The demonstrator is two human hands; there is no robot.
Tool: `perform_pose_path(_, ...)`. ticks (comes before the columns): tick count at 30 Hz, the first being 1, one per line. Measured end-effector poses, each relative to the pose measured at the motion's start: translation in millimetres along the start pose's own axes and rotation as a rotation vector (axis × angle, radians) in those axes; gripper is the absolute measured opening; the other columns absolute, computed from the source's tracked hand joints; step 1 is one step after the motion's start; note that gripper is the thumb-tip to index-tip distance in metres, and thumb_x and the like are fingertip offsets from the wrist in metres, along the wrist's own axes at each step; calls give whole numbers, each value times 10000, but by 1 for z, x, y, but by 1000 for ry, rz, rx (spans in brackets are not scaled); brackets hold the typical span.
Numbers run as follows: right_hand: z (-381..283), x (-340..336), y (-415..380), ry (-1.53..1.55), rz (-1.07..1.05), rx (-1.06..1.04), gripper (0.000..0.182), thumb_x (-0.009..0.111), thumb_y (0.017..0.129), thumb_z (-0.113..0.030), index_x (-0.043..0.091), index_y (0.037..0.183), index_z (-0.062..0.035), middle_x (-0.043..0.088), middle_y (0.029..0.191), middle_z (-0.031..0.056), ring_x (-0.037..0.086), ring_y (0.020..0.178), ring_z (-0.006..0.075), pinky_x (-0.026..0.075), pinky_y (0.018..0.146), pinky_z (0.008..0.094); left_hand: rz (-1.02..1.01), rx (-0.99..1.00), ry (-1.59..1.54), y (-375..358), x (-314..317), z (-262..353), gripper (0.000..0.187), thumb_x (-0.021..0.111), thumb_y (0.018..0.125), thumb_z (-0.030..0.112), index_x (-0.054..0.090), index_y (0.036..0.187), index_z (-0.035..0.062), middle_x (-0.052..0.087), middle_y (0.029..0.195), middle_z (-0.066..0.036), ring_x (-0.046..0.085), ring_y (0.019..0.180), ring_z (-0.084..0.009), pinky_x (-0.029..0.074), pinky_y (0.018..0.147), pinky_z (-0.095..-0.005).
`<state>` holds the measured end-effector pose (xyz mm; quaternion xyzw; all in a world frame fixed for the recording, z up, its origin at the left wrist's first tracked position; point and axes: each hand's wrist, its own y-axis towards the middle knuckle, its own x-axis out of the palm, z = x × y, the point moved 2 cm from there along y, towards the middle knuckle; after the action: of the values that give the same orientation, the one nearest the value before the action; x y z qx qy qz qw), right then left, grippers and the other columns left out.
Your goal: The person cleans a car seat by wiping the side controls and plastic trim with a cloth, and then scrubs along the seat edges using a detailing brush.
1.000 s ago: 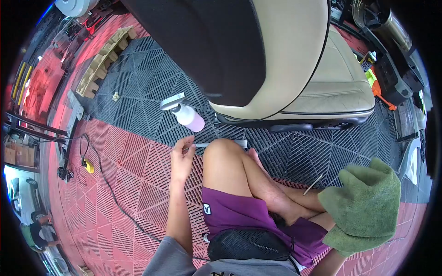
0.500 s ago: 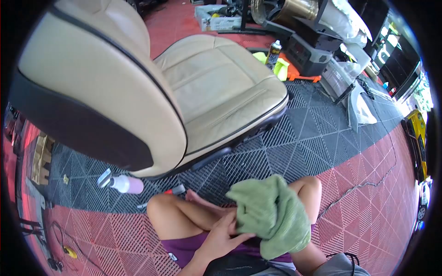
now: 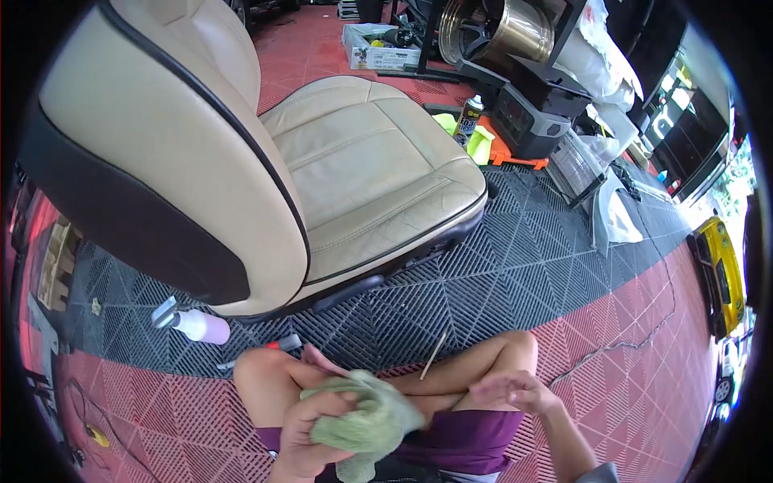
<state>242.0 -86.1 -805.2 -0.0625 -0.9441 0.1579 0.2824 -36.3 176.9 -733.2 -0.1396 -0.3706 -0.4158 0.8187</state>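
My left hand (image 3: 310,427) is closed around a bunched green cloth (image 3: 366,419), held low over my lap. Part of the cloth is smeared by motion. Off to the right, my right hand (image 3: 519,393) is above my knee, fingers apart and holding nothing. A thin pale stick (image 3: 434,356) shows by my crossed legs; whether it rests on the floor cannot be told. Ahead of me stands a beige leather car seat (image 3: 362,153), its cushion creased, with a dark panel on the backrest. Neither hand touches the seat.
A spray bottle with pink liquid (image 3: 205,327) lies left of my knee, near a red-and-grey tool (image 3: 286,343). Behind the seat are a spray can (image 3: 468,121), yellow cloths (image 3: 481,145), a grey case (image 3: 527,121) and a gold wheel (image 3: 523,32). A cable (image 3: 620,348) crosses the tiles.
The green cloth, earlier draped over my right hand, has moved left and down and is bunched in my left hand. My right hand has come free. The pale stick has come into view.
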Motion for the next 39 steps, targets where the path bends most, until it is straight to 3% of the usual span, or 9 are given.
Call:
perform_pose_path(4, -26, 112, 75, 9, -285, -405, 1140, 904, 706, -293, 182, 1554, -47, 170, 1615, 220, 197, 1486, 394, 288, 1155, 568, -116, -303, 235, -2, 19, -26, 544, 760, 755, 14, 559, 1253, -73, 624, 1241, -126, 621, 1142, -237, 482, 992, -358)
perform_pose_path(8, -30, 123, 102, -639, -17, -554, 720, 837, 743, -142, 480, 1350, 8, 592, 1285, 154, 582, 1174, 243, 474, 993, 381, -249, 437, 985, 23, 54, 4, 708, 753, 778, 11, 403, 1393, 15, 572, 1235, -149, 595, 1128, -282, 352, 1109, -462)
perform_pose_path(13, -151, 59, 137, -660, 766, -824, 520, 729, 822, -209, 558, 1259, 16, 663, 1157, 121, 655, 1019, 224, 524, 895, 361, 526, 443, 756, -11, -26, 60, 649, 753, 798, 102, 402, 1334, 4, 504, 1282, -142, 533, 1206, -250, 469, 989, -386)
perform_pose_path(20, -300, 87, 236, -402, 624, -1284, 417, 667, 934, -266, 619, 1208, 45, 677, 1144, 115, 686, 928, 201, 548, 825, 318, 755, 248, 916, -67, -175, 54, 366, 645, 870, -26, 554, 1218, 40, 589, 1149, -53, 589, 1083, -159, 477, 946, -292)
perform_pose_path(24, -252, 53, 263, -1715, 997, -966, 676, 783, 792, -379, 559, 1302, 4, 640, 1224, 204, 596, 1172, 344, 439, 1015, 414, 727, -78, 1145, -44, -256, 17, 481, 648, 880, 5, 525, 1345, 24, 630, 1170, -131, 603, 1062, -183, 492, 860, -285)
perform_pose_path(28, -121, 88, 185, -1437, 620, -851, 429, 743, 777, -63, 609, 1179, 7, 661, 1126, 181, 646, 1060, 329, 496, 928, 399, 252, 130, 1956, -29, -299, -9, 562, 657, 834, 216, 551, 1360, 51, 598, 1286, -181, 525, 1230, -359, 421, 973, -448)
perform_pose_path(33, 37, 73, 104, -1056, 566, -324, 215, 695, 788, 28, 660, 999, 13, 653, 838, 169, 676, 744, 297, 540, 680, 361, 261, -260, 2021, -29, -310, -8, 453, 643, 814, 248, 629, 1231, 71, 631, 1148, -107, 507, 1230, -286, 364, 1006, -485)
perform_pose_path(35, 50, 84, 82, -1111, 577, -319, 222, 674, 788, 59, 653, 1005, 18, 656, 841, 158, 689, 740, 268, 550, 670, 338, 89, -231, 2174, -31, -301, 5, 343, 636, 847, 200, 654, 1157, 54, 632, 1081, -95, 575, 1132, -299, 430, 924, -486)
perform_pose_path(39, 35, 114, 58, -1030, 458, -315, 260, 698, 776, 43, 663, 1033, 15, 695, 917, 149, 704, 802, 278, 560, 737, 346, 334, -344, 2003, -71, -243, 82, 212, 650, 886, 153, 683, 1028, -2, 658, 974, -184, 647, 884, -400, 517, 767, -451)
